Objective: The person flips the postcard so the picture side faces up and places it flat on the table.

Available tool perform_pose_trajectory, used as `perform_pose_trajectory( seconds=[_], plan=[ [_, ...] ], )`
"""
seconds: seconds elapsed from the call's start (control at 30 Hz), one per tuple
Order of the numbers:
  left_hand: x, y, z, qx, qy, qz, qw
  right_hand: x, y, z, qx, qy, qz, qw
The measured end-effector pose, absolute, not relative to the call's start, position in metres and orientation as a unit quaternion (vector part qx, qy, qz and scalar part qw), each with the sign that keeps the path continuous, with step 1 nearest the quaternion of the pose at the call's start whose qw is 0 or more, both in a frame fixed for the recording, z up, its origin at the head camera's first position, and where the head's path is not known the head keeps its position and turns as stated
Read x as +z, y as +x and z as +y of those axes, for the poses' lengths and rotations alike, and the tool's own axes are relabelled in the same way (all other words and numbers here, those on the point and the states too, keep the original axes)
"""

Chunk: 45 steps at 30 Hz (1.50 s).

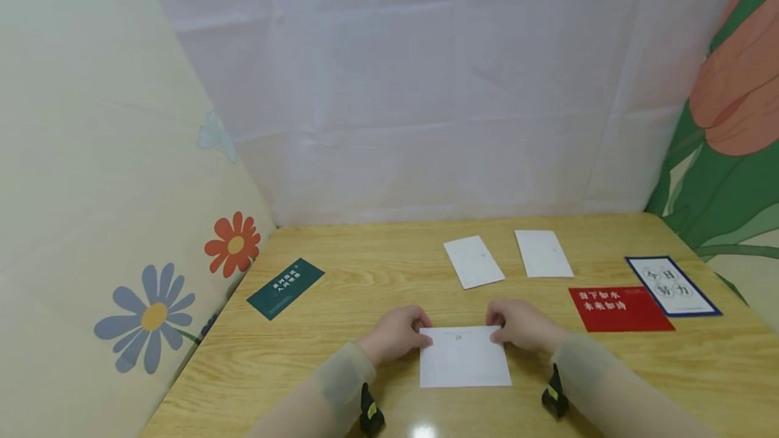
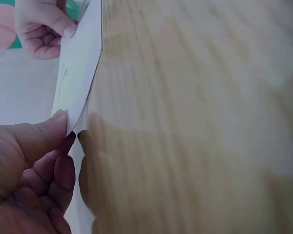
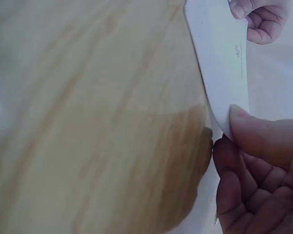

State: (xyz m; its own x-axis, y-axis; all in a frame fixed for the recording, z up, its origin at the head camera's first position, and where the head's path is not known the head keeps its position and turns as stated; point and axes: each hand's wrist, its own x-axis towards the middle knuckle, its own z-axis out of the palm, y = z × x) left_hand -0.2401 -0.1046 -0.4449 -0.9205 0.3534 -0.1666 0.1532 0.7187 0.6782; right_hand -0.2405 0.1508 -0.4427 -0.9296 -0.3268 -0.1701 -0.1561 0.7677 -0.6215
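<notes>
A white card with a small dark print near its far edge lies between both hands at the near middle of the table. My left hand pinches its far left corner between thumb and curled fingers. At the opposite corner my right hand pinches it the same way. In the left wrist view the card slants up from the wood, with the left thumb on its printed face. The right wrist view has the right hand gripping the card's near corner, the other hand at its far end.
Two white cards lie farther back on the wooden table. A red card with white characters sits at the right, partly under a blue-bordered card. At the left is a dark green card. A white cloth hangs behind.
</notes>
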Motion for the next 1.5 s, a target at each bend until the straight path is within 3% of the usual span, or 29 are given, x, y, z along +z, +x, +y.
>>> perform_pose_trajectory(
  seconds=[0.73,1.13,1.5],
  plan=[
    [-0.411,-0.245,-0.114,0.379,0.179,0.904,0.085,-0.404,-0.239,0.156,-0.383,-0.128,0.911,0.086],
    [-0.397,-0.243,-0.116,0.334,0.226,0.915,0.02,-0.392,-0.232,0.155,-0.359,-0.172,0.917,0.011],
    [-0.403,-0.242,-0.118,0.206,0.337,0.918,-0.049,-0.405,-0.227,0.156,-0.283,-0.277,0.918,-0.037]
  ],
)
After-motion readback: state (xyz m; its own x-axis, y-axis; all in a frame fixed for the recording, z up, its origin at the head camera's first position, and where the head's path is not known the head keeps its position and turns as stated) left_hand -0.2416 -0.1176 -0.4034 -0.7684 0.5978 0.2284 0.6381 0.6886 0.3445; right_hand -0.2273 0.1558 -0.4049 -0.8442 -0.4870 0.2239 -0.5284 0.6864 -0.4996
